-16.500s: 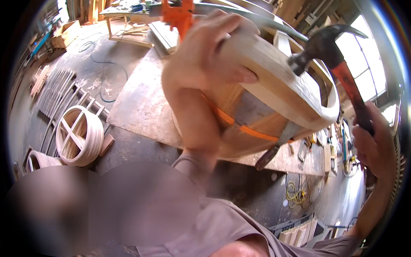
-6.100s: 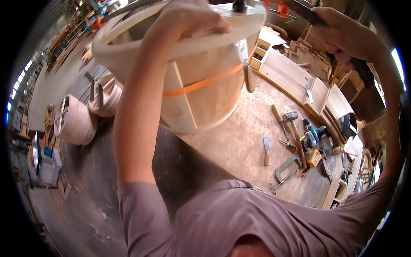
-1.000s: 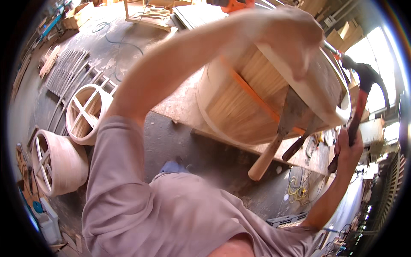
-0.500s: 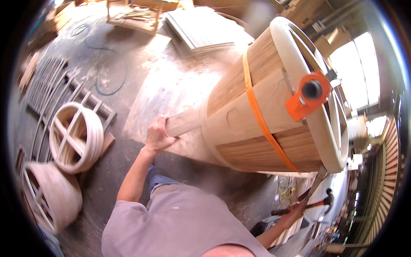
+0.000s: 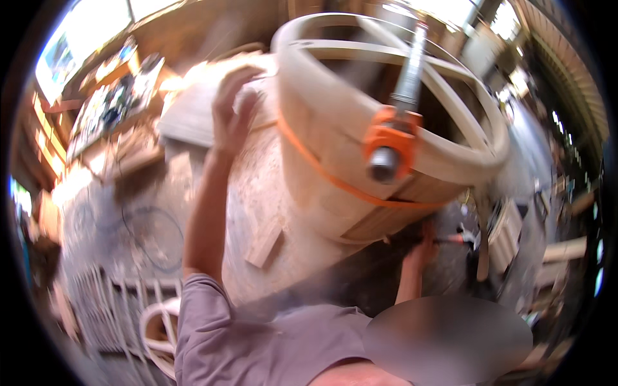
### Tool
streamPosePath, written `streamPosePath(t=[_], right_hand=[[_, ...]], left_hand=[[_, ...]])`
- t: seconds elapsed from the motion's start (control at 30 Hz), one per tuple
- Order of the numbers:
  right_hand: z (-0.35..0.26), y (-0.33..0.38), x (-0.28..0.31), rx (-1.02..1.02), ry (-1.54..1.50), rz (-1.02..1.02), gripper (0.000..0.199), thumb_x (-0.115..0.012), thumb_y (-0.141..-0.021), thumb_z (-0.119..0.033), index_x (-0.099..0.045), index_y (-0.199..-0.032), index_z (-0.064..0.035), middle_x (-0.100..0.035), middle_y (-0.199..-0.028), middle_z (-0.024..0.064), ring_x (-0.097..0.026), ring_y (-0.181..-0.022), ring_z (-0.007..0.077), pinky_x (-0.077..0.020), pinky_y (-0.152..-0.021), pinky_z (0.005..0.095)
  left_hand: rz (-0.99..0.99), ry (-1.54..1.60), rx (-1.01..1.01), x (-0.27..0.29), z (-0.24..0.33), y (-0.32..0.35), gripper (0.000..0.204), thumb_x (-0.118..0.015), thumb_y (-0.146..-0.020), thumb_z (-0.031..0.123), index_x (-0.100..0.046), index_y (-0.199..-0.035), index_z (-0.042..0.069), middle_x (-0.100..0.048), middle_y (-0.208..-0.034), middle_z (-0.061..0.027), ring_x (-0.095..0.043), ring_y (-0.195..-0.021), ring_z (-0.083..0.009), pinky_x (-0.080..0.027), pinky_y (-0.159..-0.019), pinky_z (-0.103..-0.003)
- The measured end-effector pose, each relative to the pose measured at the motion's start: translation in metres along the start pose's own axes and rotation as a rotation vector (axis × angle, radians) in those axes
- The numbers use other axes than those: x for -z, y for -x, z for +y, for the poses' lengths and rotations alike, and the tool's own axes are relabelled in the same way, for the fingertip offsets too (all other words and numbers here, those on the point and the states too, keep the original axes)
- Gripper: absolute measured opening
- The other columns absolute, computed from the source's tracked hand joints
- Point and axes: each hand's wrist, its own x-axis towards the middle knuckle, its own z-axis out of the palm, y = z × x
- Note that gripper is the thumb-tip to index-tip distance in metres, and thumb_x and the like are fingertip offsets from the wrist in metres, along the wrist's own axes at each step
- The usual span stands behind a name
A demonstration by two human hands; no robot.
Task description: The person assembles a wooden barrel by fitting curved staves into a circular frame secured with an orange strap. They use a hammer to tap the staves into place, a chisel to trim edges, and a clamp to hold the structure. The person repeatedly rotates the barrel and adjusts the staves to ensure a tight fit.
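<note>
A large wooden barrel point(image 5: 335, 148) made of staves lies tilted on a dusty workbench point(image 5: 257, 193), its open ringed end toward me. An orange strap point(image 5: 322, 174) runs around it. An orange clamp point(image 5: 389, 138) on a metal bar sits across the rim. My left hand point(image 5: 233, 109) is raised against the barrel's left side, fingers curled on a pale stave there. My right hand point(image 5: 421, 248) is low under the barrel's near edge, holding a hammer point(image 5: 454, 239) with a reddish handle. The picture is blurred by motion.
A loose wood offcut point(image 5: 265, 243) lies on the bench. A round wooden ring frame point(image 5: 158, 328) and slatted pieces point(image 5: 96, 302) stand on the floor at lower left. A cluttered shelf point(image 5: 109, 103) is at upper left, and timber point(image 5: 566, 248) at right.
My view has swung around the barrel. My left hand has risen from low on a stave to the barrel's upper left side. My right hand with the hammer stays under the barrel.
</note>
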Motion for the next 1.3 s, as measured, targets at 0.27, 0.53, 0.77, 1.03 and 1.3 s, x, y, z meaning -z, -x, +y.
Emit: streamPosePath(t=[0.27,0.53,0.77,1.03,1.3], right_hand=[[0.043,0.054,-0.071,0.242,-0.056,0.003,0.064,-0.066,-0.104,-0.024,-0.039,-0.153,0.0076,-0.053,-0.149,0.0181,-0.054,-0.13,0.0216,-0.0413,-0.11,0.0346],[0.047,0.074,-0.088,0.26,-0.026,0.005,0.062,-0.061,-0.104,-0.019,-0.034,-0.153,0.0066,-0.056,-0.142,0.0219,-0.054,-0.133,0.0282,-0.0392,-0.114,0.0393],[0.036,0.012,-0.053,0.234,0.061,-0.17,0.044,-0.06,-0.103,-0.017,-0.051,-0.142,0.0006,-0.068,-0.119,0.0231,-0.066,-0.113,0.032,-0.0501,-0.098,0.0441],[-0.014,-0.148,-0.082,0.0,-0.026,-0.554,0.056,-0.063,-0.104,-0.029,-0.045,-0.151,-0.006,-0.07,-0.121,0.0253,-0.066,-0.118,0.0365,-0.0481,-0.1,0.0449],[0.006,-0.299,-0.176,0.032,0.058,-0.773,0.045,-0.054,-0.107,-0.04,-0.063,-0.129,-0.0012,-0.072,-0.108,0.0234,-0.068,-0.105,0.034,-0.0497,-0.092,0.0434]], left_hand=[[-0.608,-0.029,-0.266,-0.05,-0.002,-0.115,0.052,-0.044,-0.102,0.041,-0.055,-0.07,0.0,-0.06,-0.08,-0.0113,-0.058,-0.094,-0.0284,-0.043,-0.095,-0.04],[-0.294,-0.433,-0.45,-0.057,0.048,-0.066,0.053,-0.057,-0.095,0.059,-0.056,-0.092,0.006,-0.055,-0.09,-0.0103,-0.056,-0.09,-0.0274,-0.042,-0.084,-0.042],[-0.254,-0.384,-0.272,-0.031,0.083,-0.029,0.036,-0.052,-0.107,0.04,-0.056,-0.099,0.005,-0.053,-0.092,-0.0071,-0.054,-0.086,-0.0222,-0.046,-0.087,-0.042],[-0.131,-1.04,-0.257,-0.023,0.16,0.015,0.04,-0.048,-0.108,0.045,-0.056,-0.096,0.007,-0.055,-0.092,-0.0043,-0.055,-0.084,-0.0165,-0.047,-0.078,-0.035],[0.26,-1.13,-0.147,-0.221,0.22,0.049,0.057,-0.045,-0.105,0.056,-0.063,-0.09,0.003,-0.059,-0.086,-0.0056,-0.058,-0.08,-0.0183,-0.049,-0.077,-0.037]])
